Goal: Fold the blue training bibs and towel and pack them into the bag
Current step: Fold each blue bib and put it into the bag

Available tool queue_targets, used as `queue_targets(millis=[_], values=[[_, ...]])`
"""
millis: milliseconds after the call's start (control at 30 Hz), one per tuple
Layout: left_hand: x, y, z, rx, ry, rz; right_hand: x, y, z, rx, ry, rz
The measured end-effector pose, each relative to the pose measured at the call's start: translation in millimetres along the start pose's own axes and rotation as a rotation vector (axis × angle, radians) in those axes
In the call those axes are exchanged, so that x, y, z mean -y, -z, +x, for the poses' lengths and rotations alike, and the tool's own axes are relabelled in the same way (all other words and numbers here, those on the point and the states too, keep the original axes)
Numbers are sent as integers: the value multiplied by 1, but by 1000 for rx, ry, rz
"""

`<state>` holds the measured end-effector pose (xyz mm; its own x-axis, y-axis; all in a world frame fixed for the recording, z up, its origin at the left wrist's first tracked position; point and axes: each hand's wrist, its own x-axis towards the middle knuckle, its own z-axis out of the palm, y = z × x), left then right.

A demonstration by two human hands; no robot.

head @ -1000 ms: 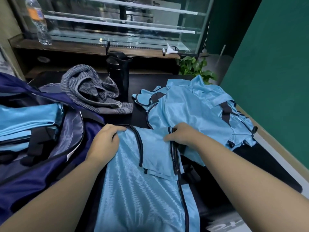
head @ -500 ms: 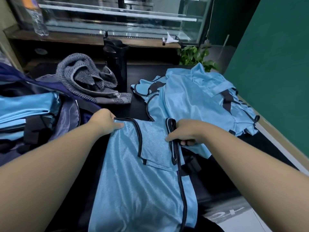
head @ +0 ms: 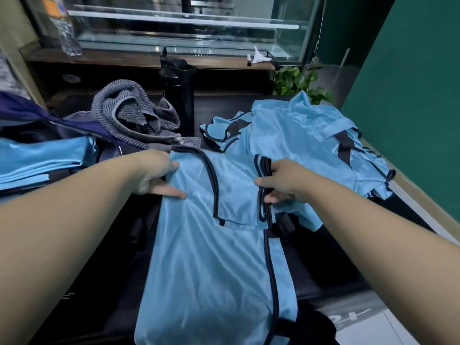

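left hand pinching bib top-left edge; right hand clamped on top-right trim; bib pile at 2 o'clock; towel at 11 o'clock; bag at 9 o'clock

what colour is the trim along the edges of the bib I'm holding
Dark navy, nearly black, edging the light blue bib; it shows best in the head view.
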<state>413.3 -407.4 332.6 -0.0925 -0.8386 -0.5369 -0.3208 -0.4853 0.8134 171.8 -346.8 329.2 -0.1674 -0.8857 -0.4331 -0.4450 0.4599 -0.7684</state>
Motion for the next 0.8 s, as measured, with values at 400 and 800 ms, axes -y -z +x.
queue_targets(millis=[400,800], values=[[32,23,-29,-233,-668,263,0,-2,-17,-352,650,-281],[83,24,-61,53,-701,1405,-59,-11,-61,-95,815,-600]])
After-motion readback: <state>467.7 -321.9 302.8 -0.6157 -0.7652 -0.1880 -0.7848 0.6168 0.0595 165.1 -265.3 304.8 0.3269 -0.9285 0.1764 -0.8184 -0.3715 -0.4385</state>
